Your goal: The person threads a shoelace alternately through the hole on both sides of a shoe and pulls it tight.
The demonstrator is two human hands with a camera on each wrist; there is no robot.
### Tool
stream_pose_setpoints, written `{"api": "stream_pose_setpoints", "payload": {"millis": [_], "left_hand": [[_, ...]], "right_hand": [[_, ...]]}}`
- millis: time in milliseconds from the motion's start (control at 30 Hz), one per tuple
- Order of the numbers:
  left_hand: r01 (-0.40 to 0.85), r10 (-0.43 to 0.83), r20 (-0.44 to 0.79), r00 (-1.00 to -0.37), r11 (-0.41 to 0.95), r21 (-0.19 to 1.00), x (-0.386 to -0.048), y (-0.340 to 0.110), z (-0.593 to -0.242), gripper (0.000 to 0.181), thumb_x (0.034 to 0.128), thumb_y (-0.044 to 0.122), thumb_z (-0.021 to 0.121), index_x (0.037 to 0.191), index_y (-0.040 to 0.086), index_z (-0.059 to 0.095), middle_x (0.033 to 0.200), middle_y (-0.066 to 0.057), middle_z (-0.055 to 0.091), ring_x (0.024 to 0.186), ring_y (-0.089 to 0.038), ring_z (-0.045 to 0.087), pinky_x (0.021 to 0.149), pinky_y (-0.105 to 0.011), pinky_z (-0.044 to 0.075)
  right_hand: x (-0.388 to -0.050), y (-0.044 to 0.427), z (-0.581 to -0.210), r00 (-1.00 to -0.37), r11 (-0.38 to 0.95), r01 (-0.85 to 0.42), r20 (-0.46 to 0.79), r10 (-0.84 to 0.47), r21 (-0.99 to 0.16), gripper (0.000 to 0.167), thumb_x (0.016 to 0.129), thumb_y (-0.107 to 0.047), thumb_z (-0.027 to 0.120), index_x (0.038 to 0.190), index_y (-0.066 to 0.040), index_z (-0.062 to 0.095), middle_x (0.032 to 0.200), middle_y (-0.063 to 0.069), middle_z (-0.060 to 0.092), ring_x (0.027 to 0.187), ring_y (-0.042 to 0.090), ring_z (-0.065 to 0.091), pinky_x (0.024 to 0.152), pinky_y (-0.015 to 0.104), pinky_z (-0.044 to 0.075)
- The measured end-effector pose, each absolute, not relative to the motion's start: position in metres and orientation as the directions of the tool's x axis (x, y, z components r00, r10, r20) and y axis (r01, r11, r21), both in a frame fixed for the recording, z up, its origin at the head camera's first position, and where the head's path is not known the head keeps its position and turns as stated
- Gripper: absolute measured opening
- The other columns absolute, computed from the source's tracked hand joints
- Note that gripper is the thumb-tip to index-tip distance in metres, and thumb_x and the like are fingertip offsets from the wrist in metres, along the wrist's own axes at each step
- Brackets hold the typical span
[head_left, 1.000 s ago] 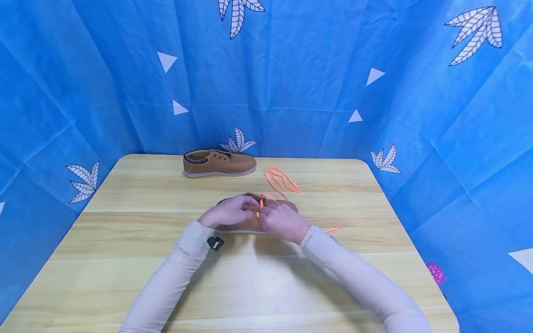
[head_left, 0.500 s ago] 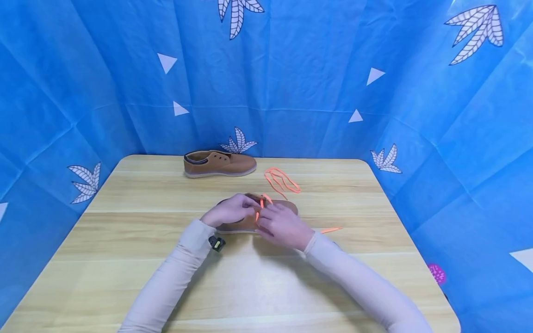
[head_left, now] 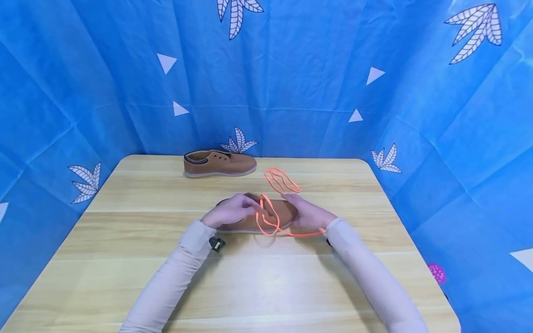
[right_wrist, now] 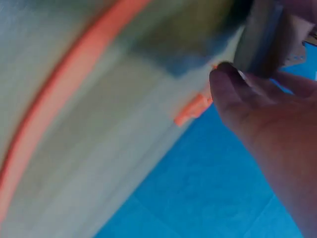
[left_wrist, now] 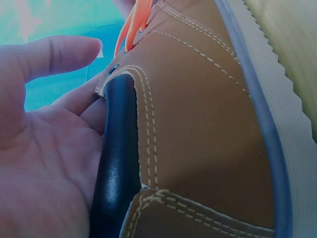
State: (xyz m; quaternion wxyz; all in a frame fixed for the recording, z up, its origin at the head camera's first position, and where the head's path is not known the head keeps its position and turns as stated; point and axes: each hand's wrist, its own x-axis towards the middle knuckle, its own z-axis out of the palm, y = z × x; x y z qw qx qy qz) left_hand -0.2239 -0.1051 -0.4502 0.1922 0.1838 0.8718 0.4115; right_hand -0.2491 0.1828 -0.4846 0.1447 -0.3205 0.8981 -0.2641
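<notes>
A brown shoe (head_left: 245, 225) lies on the table, toe to the right, with an orange shoelace (head_left: 278, 217) through its eyelets. My left hand (head_left: 231, 211) is at the shoe's opening. In the left wrist view its fingers (left_wrist: 79, 98) pass behind the eyelet flap, tips hidden, while the thumb stands apart from the leather. My right hand (head_left: 310, 213) grips the toe, thumb on the far side and fingers nearer me. The lace loops over the near side, and its end runs right beneath the right wrist. In the right wrist view, fingertips touch the blurred sole edge.
Another brown shoe (head_left: 220, 164), with bare eyelets, stands at the back left of the wooden table (head_left: 266, 286). A second orange lace (head_left: 283, 180) lies coiled beyond the right hand. Blue patterned cloth (head_left: 266, 83) hangs behind the table and at both sides.
My right hand has left the eyelet area, moved right and taken hold of the toe. The lace now hangs loose in a loop. My left hand stays almost in place.
</notes>
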Motion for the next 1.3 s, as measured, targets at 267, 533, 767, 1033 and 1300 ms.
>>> {"api": "stream_pose_setpoints", "payload": {"millis": [267,533,767,1033,1300], "left_hand": [[0.157,0.440,-0.169,-0.882,0.613,0.775,-0.227,-0.105,-0.452,0.033,0.1073,0.032,0.053,0.110,0.010,0.077,0.083,0.003,0.058,0.073,-0.013,0.051,0.064,-0.027,0.038],[0.167,0.310,-0.040,-0.950,0.609,0.776,-0.233,-0.107,-0.450,0.027,0.1046,0.023,0.060,0.117,0.005,0.076,0.099,-0.009,0.076,0.091,-0.020,0.069,0.090,-0.041,0.056],[0.137,0.181,0.034,-0.983,0.593,0.793,-0.233,-0.106,-0.450,0.019,0.0992,0.019,0.070,0.111,0.007,0.078,0.105,-0.012,0.079,0.093,-0.023,0.075,0.092,-0.045,0.059],[0.142,0.100,0.104,-0.989,0.541,0.829,-0.242,-0.118,-0.440,0.019,0.0996,0.016,0.070,0.113,0.005,0.073,0.106,-0.014,0.078,0.090,-0.026,0.077,0.080,-0.036,0.061],[0.097,0.046,0.086,-0.995,0.474,0.875,-0.257,-0.140,-0.433,0.030,0.0987,0.013,0.070,0.126,0.003,0.064,0.106,-0.019,0.078,0.093,-0.033,0.078,0.072,-0.025,0.058]], "right_hand": [[-0.257,0.177,-0.497,-0.753,0.638,-0.519,-0.050,-0.657,-0.569,0.095,0.077,-0.029,0.093,0.156,-0.011,0.043,0.151,0.009,0.054,0.132,0.028,0.056,0.112,0.048,0.046],[-0.259,0.178,-0.498,-0.749,0.637,-0.523,-0.052,-0.661,-0.566,0.094,0.077,-0.033,0.093,0.155,-0.016,0.044,0.154,0.007,0.053,0.138,0.027,0.054,0.117,0.047,0.043],[-0.260,0.177,-0.500,-0.746,0.629,-0.526,-0.044,-0.664,-0.572,0.091,0.078,-0.030,0.092,0.154,-0.017,0.045,0.151,0.005,0.056,0.134,0.024,0.055,0.115,0.046,0.044],[-0.260,0.178,-0.502,-0.745,0.626,-0.525,-0.044,-0.666,-0.577,0.090,0.078,-0.029,0.092,0.154,-0.017,0.045,0.150,0.005,0.056,0.135,0.025,0.056,0.114,0.046,0.044],[-0.259,0.178,-0.502,-0.749,0.635,-0.516,-0.057,-0.660,-0.575,0.094,0.079,-0.028,0.091,0.157,-0.011,0.041,0.157,0.010,0.050,0.144,0.030,0.049,0.119,0.049,0.041]]}}
